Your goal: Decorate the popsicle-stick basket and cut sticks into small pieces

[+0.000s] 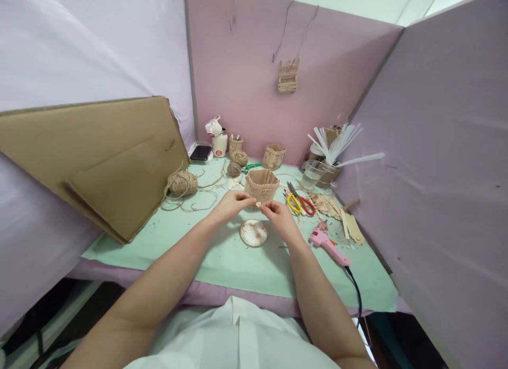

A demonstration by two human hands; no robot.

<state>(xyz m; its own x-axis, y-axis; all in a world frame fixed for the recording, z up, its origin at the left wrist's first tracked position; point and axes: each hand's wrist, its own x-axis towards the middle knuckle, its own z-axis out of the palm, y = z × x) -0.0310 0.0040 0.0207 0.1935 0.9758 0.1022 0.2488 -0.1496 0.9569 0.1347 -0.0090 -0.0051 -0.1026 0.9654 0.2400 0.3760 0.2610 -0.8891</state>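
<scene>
My left hand (234, 204) and my right hand (279, 215) meet over the green mat (222, 258), fingers pinched together on one small pale piece (258, 204) held between them. Just behind the fingertips stands a small open basket made of wooden sticks (261, 184). Below the hands lies a round white dish (253, 233) with brownish bits in it. What the small piece is, I cannot make out.
A pink glue gun (327, 244) with a black cord lies right of my hand. Yellow and red scissors (300, 202), loose sticks (351, 227), a twine ball (182, 183), small baskets (273, 156), a clear cup (312, 174) and a phone (200, 153) sit behind. Cardboard sheets (99, 157) lean at left.
</scene>
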